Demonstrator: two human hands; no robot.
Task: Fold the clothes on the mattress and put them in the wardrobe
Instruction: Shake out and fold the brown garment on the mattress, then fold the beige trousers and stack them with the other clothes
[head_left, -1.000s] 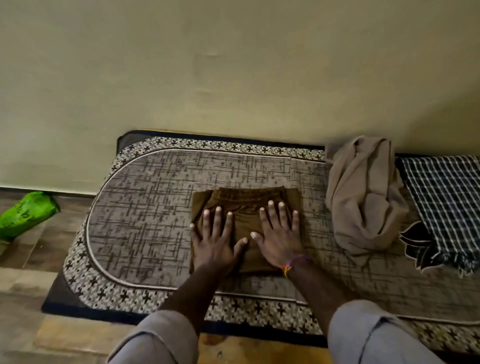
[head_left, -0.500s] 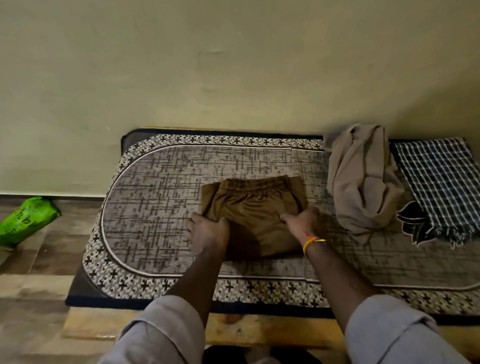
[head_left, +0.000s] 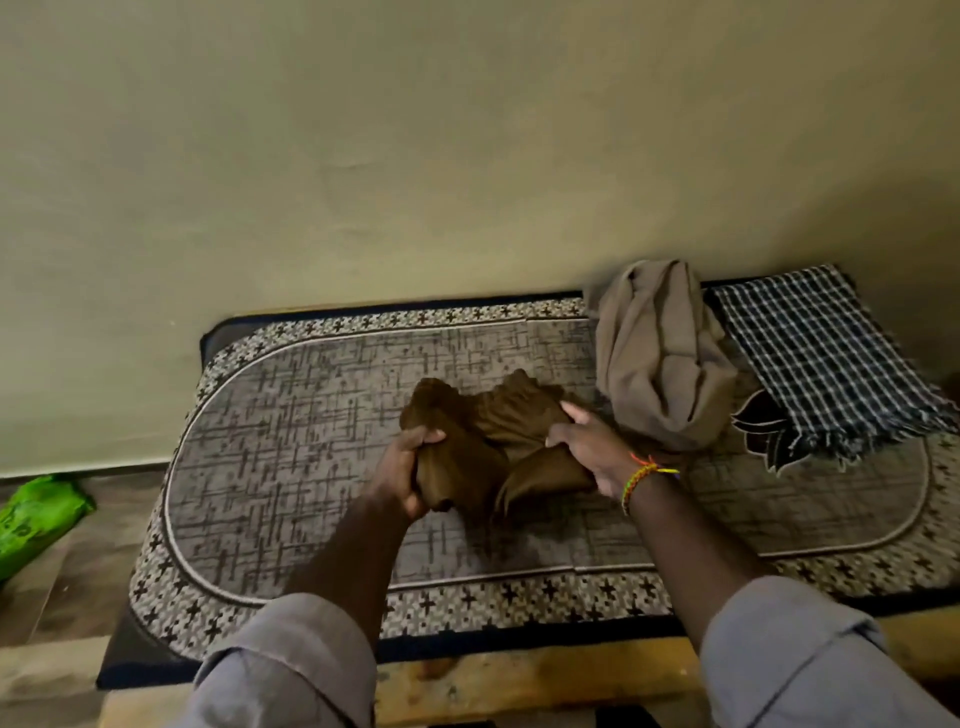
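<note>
You're gripping matt brown cloth shorts (head_left: 483, 441); woven patterned grey mattress cover (head_left: 291, 447), coarse fringed checked cloth (head_left: 821, 364), glossy green plastic bag (head_left: 36, 519), bare wood bed frame (head_left: 519, 675).

Patterned mattress (head_left: 291, 457), beige garment (head_left: 654, 364), checked cloth (head_left: 815, 353)

Dim plain wall (head_left: 363, 156), tiled floor (head_left: 67, 582) beneath.

Brown garment (head_left: 483, 441), plain dark. Mattress (head_left: 291, 441) cover: grey crosshatch centre, pale oval line, black-and-white cross-motif border, dark blue edge. Far right: plain beige cloth (head_left: 654, 358); beside it a navy-and-white checked cloth (head_left: 815, 358) with fringe. Left floor: bright green bag (head_left: 36, 514). Wall (head_left: 415, 156): pale yellow-green. Sleeves (head_left: 291, 670): grey. Wristband (head_left: 641, 478): multicoloured.
</note>
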